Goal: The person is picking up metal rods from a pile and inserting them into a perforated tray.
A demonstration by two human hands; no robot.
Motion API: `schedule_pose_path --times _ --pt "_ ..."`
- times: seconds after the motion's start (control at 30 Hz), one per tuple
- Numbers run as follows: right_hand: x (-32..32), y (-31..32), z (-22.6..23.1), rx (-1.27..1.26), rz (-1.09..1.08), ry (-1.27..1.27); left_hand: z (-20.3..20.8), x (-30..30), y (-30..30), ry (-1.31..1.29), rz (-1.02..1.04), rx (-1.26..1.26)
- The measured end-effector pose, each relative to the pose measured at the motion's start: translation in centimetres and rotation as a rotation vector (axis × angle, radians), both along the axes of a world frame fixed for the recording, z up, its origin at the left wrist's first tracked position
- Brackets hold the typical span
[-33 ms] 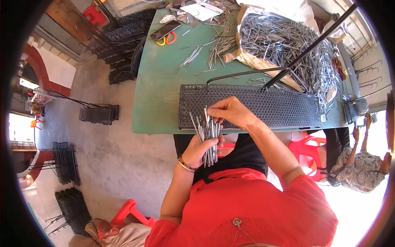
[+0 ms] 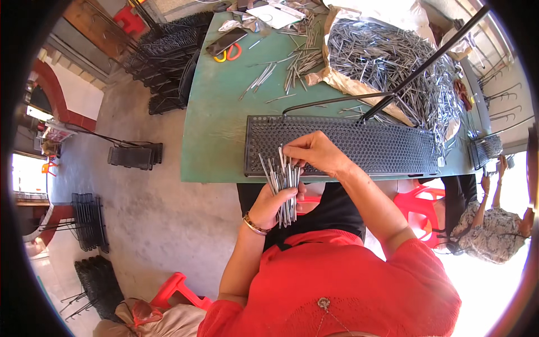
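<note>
My left hand [image 2: 270, 205], with a bracelet at the wrist, is closed around a bundle of thin silvery metal rods [image 2: 285, 182]. They stand roughly upright and fan out a little at the top. The thumb and fingertips of my right hand [image 2: 317, 153] pinch at the upper end of a rod [image 2: 281, 153] in that bundle; the other fingers are curled and partly hidden. Just beyond both hands lies a long black perforated metal panel [image 2: 348, 140] along the table's near edge. A black bent-rod frame [image 2: 387, 102] rises from it toward the upper right.
On the green table [image 2: 216, 112], a large heap of metal rods [image 2: 387, 62] spills from torn brown paper [image 2: 359, 89]. Loose rods [image 2: 303, 64], orange-and-yellow-handled scissors [image 2: 231, 53] and a dark phone [image 2: 227, 41] lie farther left. Another person [image 2: 488, 230] works at right, near a red chair [image 2: 421, 210].
</note>
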State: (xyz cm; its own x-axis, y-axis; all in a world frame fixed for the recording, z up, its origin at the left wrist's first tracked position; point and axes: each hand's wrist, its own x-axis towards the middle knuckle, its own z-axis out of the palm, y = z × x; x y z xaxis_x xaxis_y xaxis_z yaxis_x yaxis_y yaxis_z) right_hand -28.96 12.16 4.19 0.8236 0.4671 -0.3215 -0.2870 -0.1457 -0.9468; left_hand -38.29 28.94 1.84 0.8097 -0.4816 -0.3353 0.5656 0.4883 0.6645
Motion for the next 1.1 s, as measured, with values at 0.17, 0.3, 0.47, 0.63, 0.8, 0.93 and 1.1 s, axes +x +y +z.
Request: schedule_pose_path --times 0.17,0.3,0.47,0.63,0.8,0.93,1.1 --pt "0.9 0.7 0.2 -0.116 -0.091 -0.124 -0.7 0.0 0.3 0.073 0.095 0.044" --pt "2.5 1.3 1.3 0.074 -0.174 -0.222 -0.6 0.1 1.1 0.067 0.126 0.040" --pt "5.7 3.7 2.4 0.043 -0.298 -0.589 -0.7 0.0 1.3 0.096 0.132 0.010" --pt "7.9 5.2 1.3 -0.160 -0.187 -0.845 -0.2 -0.1 1.1 0.100 0.117 -0.001" --pt "7.6 5.5 1.1 -0.135 -0.199 -0.869 -0.3 -0.3 1.3 0.106 0.100 0.006" --pt "7.5 5.3 0.8 -0.137 -0.161 -0.923 -0.2 -0.2 1.3 0.119 0.095 0.001" --pt "7.9 5.5 0.6 -0.115 -0.075 -1.026 -0.3 -0.1 1.1 0.126 0.048 0.008"
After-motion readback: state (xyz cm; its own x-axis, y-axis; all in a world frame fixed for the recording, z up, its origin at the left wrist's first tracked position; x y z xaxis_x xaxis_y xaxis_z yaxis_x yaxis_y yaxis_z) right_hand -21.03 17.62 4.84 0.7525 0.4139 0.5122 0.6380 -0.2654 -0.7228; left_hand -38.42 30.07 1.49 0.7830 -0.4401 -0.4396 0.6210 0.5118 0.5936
